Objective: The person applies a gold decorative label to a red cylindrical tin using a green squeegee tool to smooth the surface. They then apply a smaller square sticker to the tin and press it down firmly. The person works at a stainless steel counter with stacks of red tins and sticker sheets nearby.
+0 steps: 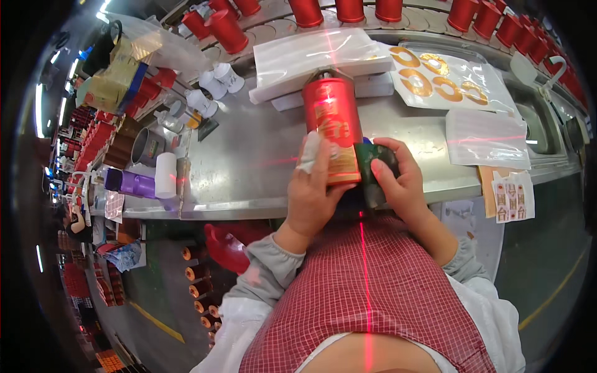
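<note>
A glossy red bottle [331, 102] with gold markings lies over the steel worktable [242, 155], its neck end away from me. My left hand [311, 196] is closed around its near left side, thumb by the bottom rim. White wrapping [310, 152] covers a finger of that hand. In my right hand [405, 183] is a flat dark green pad [377, 180], possibly a scraper, gripped between thumb and fingers and held against the bottle's right side. A red laser line runs down the bottle and my checked apron [348, 280].
White sheet stacks [311, 53] lie behind the bottle; gold ring decals [429, 74] are to their right. Beyond runs a conveyor with red bottles [305, 11]. A sink [538, 124] is far right. White cups [214, 84], a paper roll [165, 175] and a grey bucket [148, 148] stand left.
</note>
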